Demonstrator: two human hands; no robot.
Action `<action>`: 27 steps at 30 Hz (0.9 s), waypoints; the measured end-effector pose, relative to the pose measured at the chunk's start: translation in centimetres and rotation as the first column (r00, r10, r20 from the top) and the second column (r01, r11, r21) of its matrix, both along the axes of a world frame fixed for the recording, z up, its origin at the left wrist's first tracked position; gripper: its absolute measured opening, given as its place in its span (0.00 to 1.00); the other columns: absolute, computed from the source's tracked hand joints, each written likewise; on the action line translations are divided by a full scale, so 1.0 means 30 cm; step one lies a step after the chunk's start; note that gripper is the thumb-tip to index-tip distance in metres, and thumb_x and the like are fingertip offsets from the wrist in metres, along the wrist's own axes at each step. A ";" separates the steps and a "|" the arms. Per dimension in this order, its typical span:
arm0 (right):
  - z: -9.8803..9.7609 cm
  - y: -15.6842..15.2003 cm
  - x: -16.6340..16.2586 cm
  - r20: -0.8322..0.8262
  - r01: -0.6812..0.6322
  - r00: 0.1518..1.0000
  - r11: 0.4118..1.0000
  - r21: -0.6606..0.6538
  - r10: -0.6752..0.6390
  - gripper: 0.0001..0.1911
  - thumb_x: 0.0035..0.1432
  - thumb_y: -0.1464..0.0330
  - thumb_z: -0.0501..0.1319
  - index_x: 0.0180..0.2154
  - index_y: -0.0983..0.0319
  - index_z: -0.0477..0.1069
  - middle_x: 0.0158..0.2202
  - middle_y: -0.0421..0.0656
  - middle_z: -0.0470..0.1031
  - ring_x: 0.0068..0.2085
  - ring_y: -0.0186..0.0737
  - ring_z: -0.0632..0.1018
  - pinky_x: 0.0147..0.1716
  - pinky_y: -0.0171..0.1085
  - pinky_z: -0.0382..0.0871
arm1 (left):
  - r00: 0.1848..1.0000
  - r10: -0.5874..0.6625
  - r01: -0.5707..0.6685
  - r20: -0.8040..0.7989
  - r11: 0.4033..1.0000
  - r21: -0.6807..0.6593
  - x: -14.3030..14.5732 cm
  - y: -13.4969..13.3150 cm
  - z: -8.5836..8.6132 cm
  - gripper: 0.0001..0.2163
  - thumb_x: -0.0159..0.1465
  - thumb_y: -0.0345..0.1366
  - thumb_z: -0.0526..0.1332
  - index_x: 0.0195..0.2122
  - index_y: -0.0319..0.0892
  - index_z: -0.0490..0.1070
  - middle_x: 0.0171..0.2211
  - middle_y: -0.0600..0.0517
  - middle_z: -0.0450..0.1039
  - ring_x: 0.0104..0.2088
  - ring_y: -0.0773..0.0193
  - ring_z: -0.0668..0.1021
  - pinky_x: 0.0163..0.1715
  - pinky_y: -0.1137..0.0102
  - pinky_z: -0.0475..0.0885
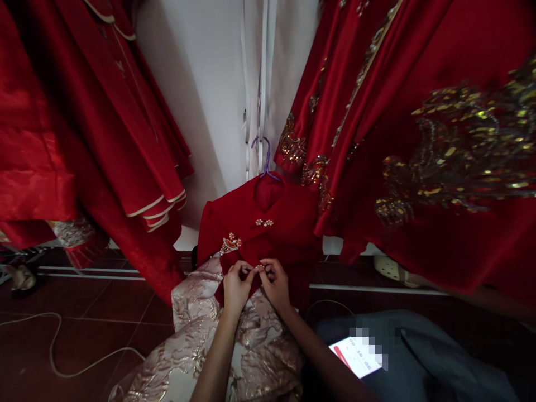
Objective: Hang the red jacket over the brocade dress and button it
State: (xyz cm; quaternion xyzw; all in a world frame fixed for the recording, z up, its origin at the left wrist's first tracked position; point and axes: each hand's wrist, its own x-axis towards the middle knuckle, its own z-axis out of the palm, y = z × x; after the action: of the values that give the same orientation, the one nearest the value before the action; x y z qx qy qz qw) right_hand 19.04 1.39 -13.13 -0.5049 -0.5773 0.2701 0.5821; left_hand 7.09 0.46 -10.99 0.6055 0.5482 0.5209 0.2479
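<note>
A small red jacket hangs on a purple hanger in front of me, over a pale brocade skirt. It has a pearl clasp on the chest and a gold fan brooch at the left. My left hand and my right hand meet at the jacket's front edge. Both pinch a small beaded fastening between their fingertips.
Long red garments hang at the left, and red gowns with gold embroidery hang at the right. A white wall stands behind. A white cord lies on the dark floor. A red-and-white card rests on grey cloth at lower right.
</note>
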 end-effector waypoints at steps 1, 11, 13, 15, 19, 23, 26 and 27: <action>-0.001 0.000 0.000 -0.004 -0.001 1.000 1.000 -0.001 0.001 0.08 0.51 0.66 0.57 0.35 0.60 0.68 0.31 0.42 0.70 0.29 0.35 0.70 0.24 0.31 0.66 | 1.000 0.002 -0.002 0.003 1.000 -0.003 0.000 0.000 0.002 0.10 0.55 0.43 0.61 0.28 0.42 0.70 0.27 0.52 0.73 0.29 0.65 0.74 0.32 0.72 0.67; -0.010 -0.005 0.006 -0.022 -0.015 1.000 1.000 0.001 0.015 0.07 0.52 0.68 0.56 0.35 0.60 0.67 0.30 0.41 0.70 0.30 0.35 0.70 0.25 0.32 0.65 | 0.986 -0.086 0.092 0.140 0.995 -0.031 0.008 -0.002 0.002 0.11 0.54 0.44 0.62 0.31 0.40 0.69 0.29 0.51 0.73 0.30 0.66 0.74 0.34 0.72 0.68; -0.017 -0.006 0.009 -0.023 -0.020 1.000 1.000 0.012 0.020 0.07 0.53 0.68 0.56 0.35 0.60 0.67 0.30 0.41 0.69 0.29 0.35 0.70 0.26 0.32 0.65 | 0.943 -0.089 0.106 0.320 0.994 -0.036 0.004 0.020 0.017 0.16 0.52 0.44 0.64 0.37 0.41 0.68 0.31 0.51 0.73 0.31 0.67 0.75 0.34 0.72 0.69; -0.022 -0.007 0.012 -0.022 -0.028 0.999 0.999 0.033 0.029 0.07 0.53 0.68 0.55 0.35 0.60 0.68 0.29 0.41 0.68 0.29 0.35 0.70 0.27 0.32 0.65 | 0.848 -0.046 0.093 0.528 0.994 -0.064 -0.010 0.056 0.042 0.20 0.52 0.47 0.63 0.41 0.40 0.67 0.34 0.50 0.74 0.32 0.67 0.76 0.33 0.73 0.69; -0.019 -0.010 0.013 -0.016 -0.031 0.999 0.998 0.057 0.032 0.06 0.52 0.69 0.56 0.34 0.60 0.69 0.29 0.41 0.67 0.30 0.35 0.70 0.27 0.32 0.65 | 0.640 0.042 0.100 0.767 0.986 -0.137 -0.045 0.130 0.091 0.20 0.53 0.48 0.62 0.39 0.38 0.70 0.37 0.47 0.74 0.32 0.68 0.76 0.31 0.74 0.69; -0.017 -0.008 0.013 -0.003 -0.031 0.999 0.998 0.062 0.032 0.07 0.52 0.70 0.56 0.34 0.61 0.70 0.28 0.40 0.66 0.29 0.33 0.69 0.26 0.30 0.65 | 0.485 0.060 0.166 0.872 0.973 -0.159 -0.050 0.158 0.109 0.17 0.48 0.42 0.68 0.35 0.36 0.72 0.36 0.46 0.76 0.31 0.69 0.77 0.31 0.75 0.69; -0.020 -0.004 0.014 -0.003 -0.031 1.000 0.997 0.070 0.031 0.07 0.52 0.70 0.57 0.35 0.61 0.70 0.27 0.40 0.66 0.28 0.32 0.69 0.25 0.30 0.64 | 0.431 0.086 0.150 0.898 0.975 -0.165 -0.040 0.157 0.109 0.17 0.46 0.42 0.69 0.34 0.36 0.74 0.34 0.47 0.77 0.29 0.70 0.77 0.31 0.76 0.68; -0.020 -0.003 0.015 -0.003 -0.030 1.000 0.997 0.074 0.030 0.07 0.52 0.70 0.57 0.34 0.62 0.70 0.27 0.40 0.66 0.28 0.32 0.69 0.25 0.30 0.64 | 0.429 0.095 0.129 0.898 0.978 -0.165 -0.037 0.157 0.106 0.17 0.46 0.42 0.69 0.34 0.36 0.74 0.33 0.47 0.77 0.29 0.70 0.77 0.30 0.77 0.68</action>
State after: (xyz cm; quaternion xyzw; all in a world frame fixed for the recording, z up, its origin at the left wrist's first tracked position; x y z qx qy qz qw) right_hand 19.48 1.31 -13.74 -0.4738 -0.5931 0.2583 0.5975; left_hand 5.97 5.18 -7.80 0.2091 0.3758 0.7005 0.5695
